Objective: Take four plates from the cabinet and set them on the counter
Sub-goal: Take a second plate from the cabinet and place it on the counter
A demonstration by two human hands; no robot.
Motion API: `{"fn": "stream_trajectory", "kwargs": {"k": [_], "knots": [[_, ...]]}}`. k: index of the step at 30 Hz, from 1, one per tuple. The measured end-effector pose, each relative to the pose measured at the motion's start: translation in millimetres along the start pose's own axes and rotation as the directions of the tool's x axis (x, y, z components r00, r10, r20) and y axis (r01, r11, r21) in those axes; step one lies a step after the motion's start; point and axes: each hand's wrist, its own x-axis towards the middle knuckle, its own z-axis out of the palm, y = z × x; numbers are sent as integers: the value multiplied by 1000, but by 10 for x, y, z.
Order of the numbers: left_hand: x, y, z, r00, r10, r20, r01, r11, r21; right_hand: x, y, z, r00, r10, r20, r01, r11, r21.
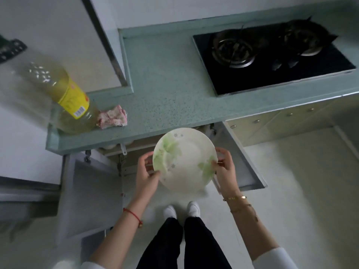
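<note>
A white plate (185,159) with green leaf prints hangs in the air in front of the open cabinet (124,152), just below the counter's edge. My left hand (146,175) grips its left rim and my right hand (225,167) pinches its right rim. The teal speckled counter (171,90) lies above and beyond the plate. Both cabinet doors, the left door (91,195) and the right door (240,158), stand swung open. The cabinet's inside is mostly hidden under the counter.
A large oil bottle (68,94) with a yellow label stands at the counter's left end, a crumpled cloth (112,117) beside it. A black gas stove (272,57) fills the counter's right side. My feet stand on the pale floor (291,191).
</note>
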Motion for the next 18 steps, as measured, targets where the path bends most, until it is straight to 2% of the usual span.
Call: {"fn": "stream_trajectory", "kwargs": {"k": [4, 9, 14, 18], "knots": [[-191, 481, 174, 986, 87, 145, -87, 996, -6, -378, -351, -417, 992, -37, -117, 45, 997, 62], [-468, 943, 661, 926, 146, 347, -141, 989, -38, -773, -510, -1066, 952, -48, -302, 92, 987, 130], [-821, 1302, 1397, 817, 141, 560, -152, 988, -28, -1129, -604, -1884, 870, -44, -490, 134, 979, 150], [-1122, 1529, 2133, 731, 132, 670, -156, 987, -25, -1301, -696, -2636, 799, -67, -598, 198, 968, 156]]}}
